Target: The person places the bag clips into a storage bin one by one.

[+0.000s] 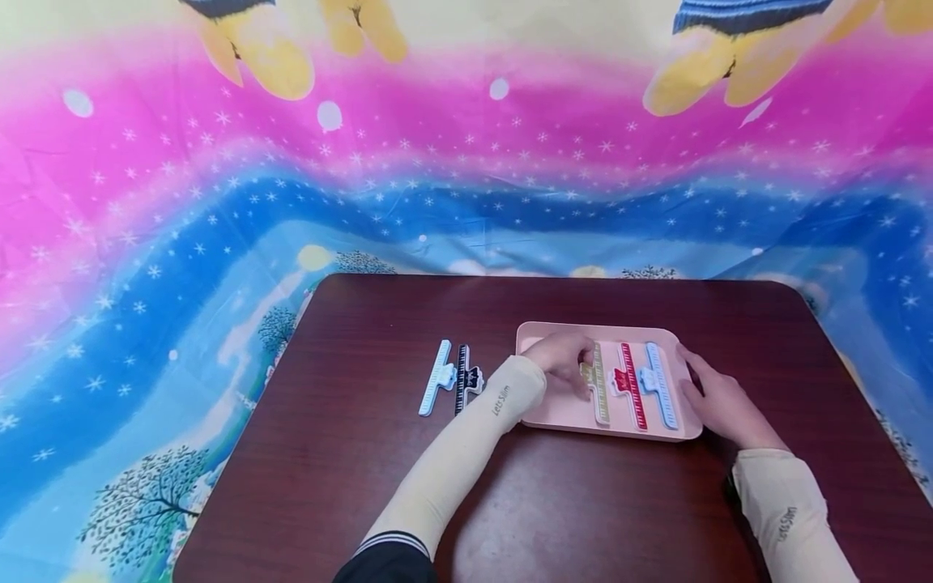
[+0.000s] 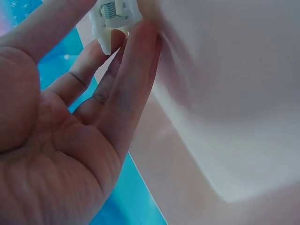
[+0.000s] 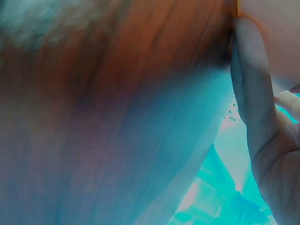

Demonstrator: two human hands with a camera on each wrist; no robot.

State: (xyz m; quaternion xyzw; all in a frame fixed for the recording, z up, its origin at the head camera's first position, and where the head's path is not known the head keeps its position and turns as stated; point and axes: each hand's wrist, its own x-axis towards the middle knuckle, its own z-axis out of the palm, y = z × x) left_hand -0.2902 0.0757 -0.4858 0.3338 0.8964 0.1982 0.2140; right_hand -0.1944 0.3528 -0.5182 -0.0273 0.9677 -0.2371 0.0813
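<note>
A pink tray [image 1: 557,414] holds three long piano-key clips: a yellow-green clip [image 1: 601,401], a red clip [image 1: 632,393] and a light blue clip [image 1: 661,389]. Over the tray's left part, my left hand [image 1: 560,355] pinches the yellow-green clip by its handle. The left wrist view shows that pale handle with its spring [image 2: 109,10] between thumb and fingers. At the tray's right rim, my right hand [image 1: 729,409] rests with its fingers against the outer edge. One straight finger [image 3: 253,56] touches the tray side in the right wrist view.
Left of the tray, a pale blue clip [image 1: 435,385] and a black clip [image 1: 462,380] lie on the dark brown table [image 1: 350,421]. My left forearm passes close by the black clip. A colourful printed cloth [image 1: 452,138] hangs behind the table.
</note>
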